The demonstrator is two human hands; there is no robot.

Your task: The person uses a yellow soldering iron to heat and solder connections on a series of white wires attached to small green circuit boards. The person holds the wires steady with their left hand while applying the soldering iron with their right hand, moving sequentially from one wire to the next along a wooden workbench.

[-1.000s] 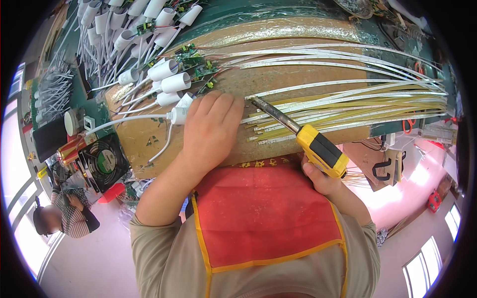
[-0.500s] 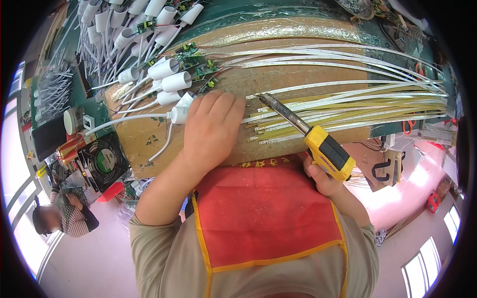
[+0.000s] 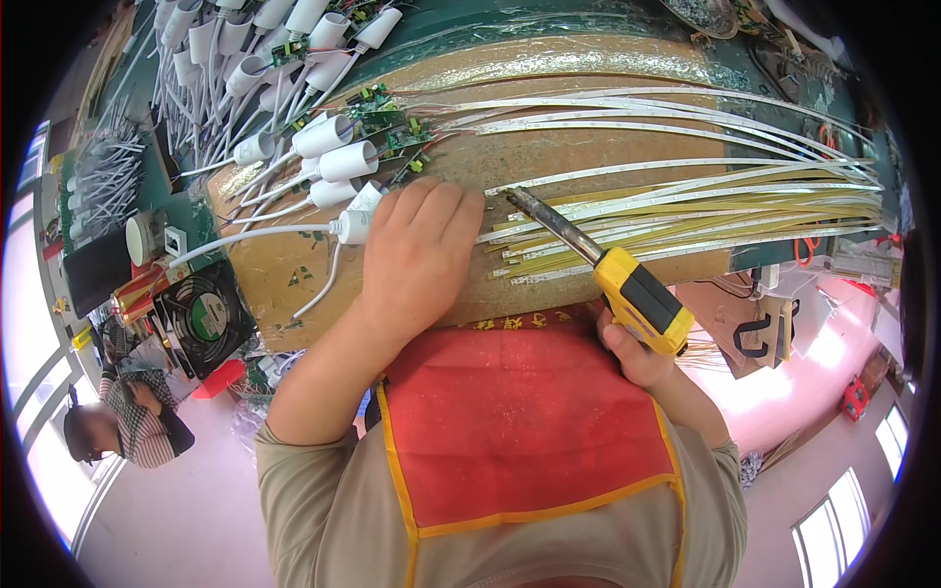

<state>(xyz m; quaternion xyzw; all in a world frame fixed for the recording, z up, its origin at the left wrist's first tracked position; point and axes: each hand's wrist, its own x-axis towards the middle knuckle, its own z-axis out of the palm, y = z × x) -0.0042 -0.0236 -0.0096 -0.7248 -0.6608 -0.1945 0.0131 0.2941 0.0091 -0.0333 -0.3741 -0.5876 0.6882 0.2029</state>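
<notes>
My left hand is closed, palm down, on the board, with its fingertips hidden beneath it. A white cylindrical plastic cap with a white cable sticks out from its left side, apparently in the grip. My right hand is wrapped around the yellow and black handle of a soldering gun. The dark, crusted tip points up and left, close to the end of a white LED strip, just right of my left hand. I cannot tell whether tip and strip touch. More white and yellowish LED strips lie to the right.
Several white caps with cables and green circuit boards lie beyond my left hand. A larger heap of caps is at the far left. A black fan stands at the board's left edge. Another person is at the lower left.
The soldering gun and my right hand have shifted slightly left, the tip dipping a little toward me. My left hand and the cap have stayed put.
</notes>
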